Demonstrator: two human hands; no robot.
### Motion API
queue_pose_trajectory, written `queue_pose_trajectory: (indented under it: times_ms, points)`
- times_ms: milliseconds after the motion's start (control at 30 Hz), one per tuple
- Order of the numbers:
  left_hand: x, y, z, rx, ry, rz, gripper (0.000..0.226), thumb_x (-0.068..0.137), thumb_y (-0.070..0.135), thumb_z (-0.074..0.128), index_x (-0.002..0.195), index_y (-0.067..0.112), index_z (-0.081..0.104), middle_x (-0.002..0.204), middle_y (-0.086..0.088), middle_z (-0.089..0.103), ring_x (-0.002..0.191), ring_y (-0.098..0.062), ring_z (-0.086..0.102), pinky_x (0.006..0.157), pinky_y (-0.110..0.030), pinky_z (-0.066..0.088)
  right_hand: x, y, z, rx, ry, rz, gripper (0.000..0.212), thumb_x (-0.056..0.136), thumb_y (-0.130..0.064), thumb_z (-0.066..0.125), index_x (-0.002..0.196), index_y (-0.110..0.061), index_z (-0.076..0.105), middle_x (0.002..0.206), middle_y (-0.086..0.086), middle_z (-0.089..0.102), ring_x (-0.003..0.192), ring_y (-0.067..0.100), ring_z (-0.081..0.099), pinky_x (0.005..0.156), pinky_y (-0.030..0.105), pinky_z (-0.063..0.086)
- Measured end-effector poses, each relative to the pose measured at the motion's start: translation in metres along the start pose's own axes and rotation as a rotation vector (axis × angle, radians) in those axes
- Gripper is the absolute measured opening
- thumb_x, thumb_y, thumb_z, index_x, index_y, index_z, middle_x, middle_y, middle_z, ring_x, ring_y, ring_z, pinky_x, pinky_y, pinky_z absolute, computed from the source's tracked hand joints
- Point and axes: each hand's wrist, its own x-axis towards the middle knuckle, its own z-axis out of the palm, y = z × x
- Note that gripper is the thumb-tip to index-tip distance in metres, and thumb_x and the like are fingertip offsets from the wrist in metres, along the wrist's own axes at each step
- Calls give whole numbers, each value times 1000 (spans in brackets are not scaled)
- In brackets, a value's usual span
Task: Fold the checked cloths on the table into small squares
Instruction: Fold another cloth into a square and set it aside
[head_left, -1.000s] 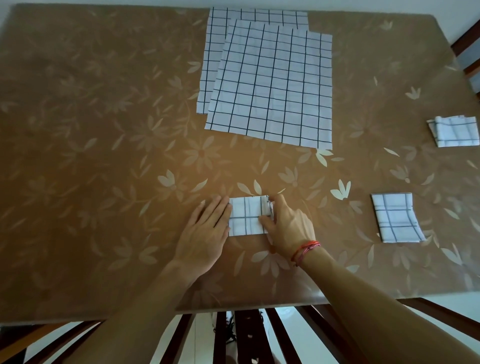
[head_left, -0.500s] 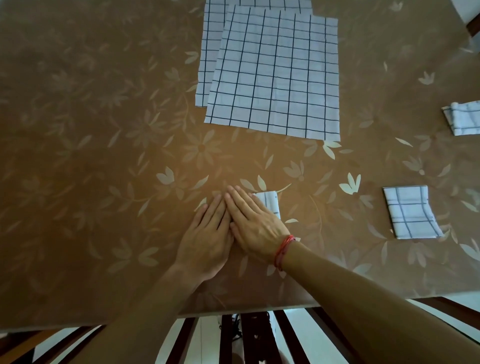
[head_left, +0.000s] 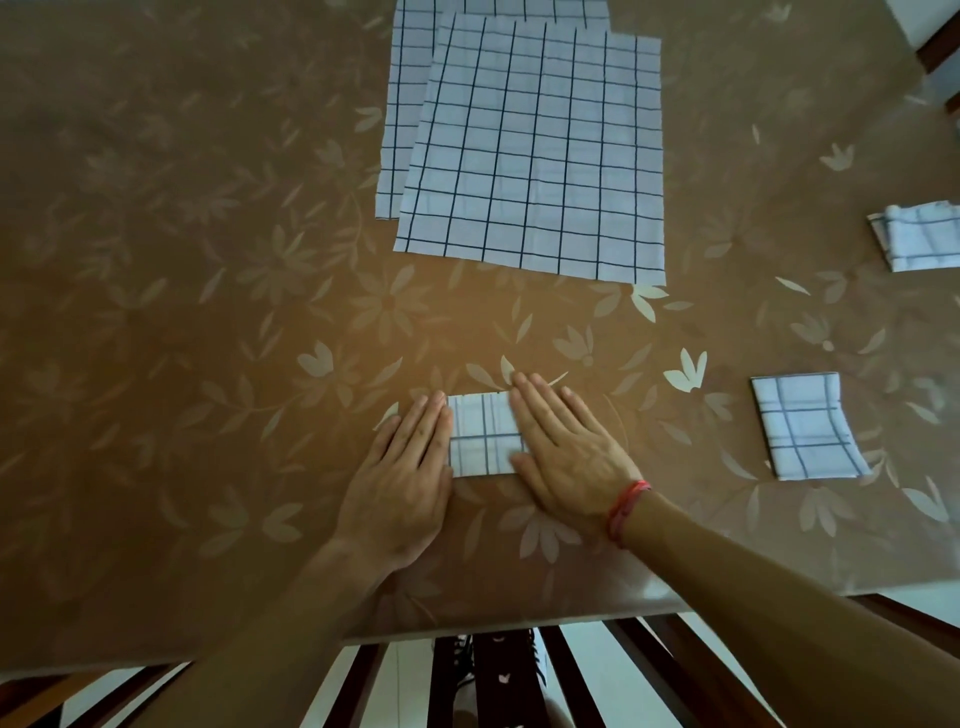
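Note:
A small folded checked cloth lies near the table's front edge. My left hand lies flat at its left edge, fingers together. My right hand, with a red band at the wrist, presses flat on the cloth's right part and hides it. Two unfolded checked cloths lie overlapping at the back: the upper one and the lower one showing at the left. A folded square sits at the right. Another folded cloth lies at the far right edge.
The brown table has a pale leaf and flower pattern. Its front edge runs just below my forearms. Dark wooden chair slats show beneath it. A dark chair part stands at the top right corner.
My right hand has slid to the right across the small folded cloth, baring its left and middle part. The left hand has stayed at the cloth's left edge.

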Motion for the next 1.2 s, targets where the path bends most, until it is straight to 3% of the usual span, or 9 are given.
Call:
queue_pose_trajectory:
  times_ms: [267,500,633,800,933,1033,1133,1200]
  points:
    - [0,5,-7,-39,-25,-20,58,101,31,9,154,6,13,162,-8,7,150,-17,-2,122,-40,9,-7,4,-6,-12,-28,44,67,101,-45,16,155,-4,13,163,12,9,151,25,7,122,43,7]
    - [10,12,-20,-180,22,-91,58,93,22,40,148,6,35,157,-7,29,147,-19,20,121,-40,16,-4,0,-10,33,-40,49,67,101,-43,20,155,-5,8,164,11,4,151,24,1,123,41,3]
    - [24,16,-27,-247,77,-154,57,82,17,56,138,12,44,138,-1,46,128,-19,39,106,-34,31,-1,-1,-13,78,-74,68,68,101,-41,26,155,-6,5,164,10,0,151,23,-3,123,41,2]
    - [46,20,-34,-341,103,-314,65,73,8,64,136,15,47,119,-2,51,112,-21,44,93,-28,35,6,-8,-23,130,-80,113,75,95,-33,40,155,-7,5,163,11,9,151,26,6,123,43,6]
    - [48,24,-41,-630,169,-469,50,70,-1,64,112,24,54,99,7,50,88,-9,49,69,-16,34,12,-11,-32,159,-50,121,84,88,-26,49,155,-8,3,159,11,21,147,27,18,120,43,19]
    - [42,28,-45,-791,214,-517,47,70,-4,66,103,27,54,93,14,54,85,-3,53,64,-11,36,13,-10,-44,137,-37,112,86,87,-27,53,155,-9,4,153,9,33,141,27,29,117,42,22]
    - [35,31,-54,-954,230,-514,46,71,-6,67,103,25,55,88,11,63,81,2,59,62,-8,44,14,-10,-62,163,-13,91,76,90,-27,54,155,-17,16,151,6,38,136,26,36,113,39,25]
    - [30,33,-61,-1024,248,-498,44,73,-7,68,102,24,56,82,6,67,75,-4,62,61,-11,47,14,-11,-77,235,27,73,66,91,-24,54,151,-26,29,145,2,48,127,25,46,103,34,34]
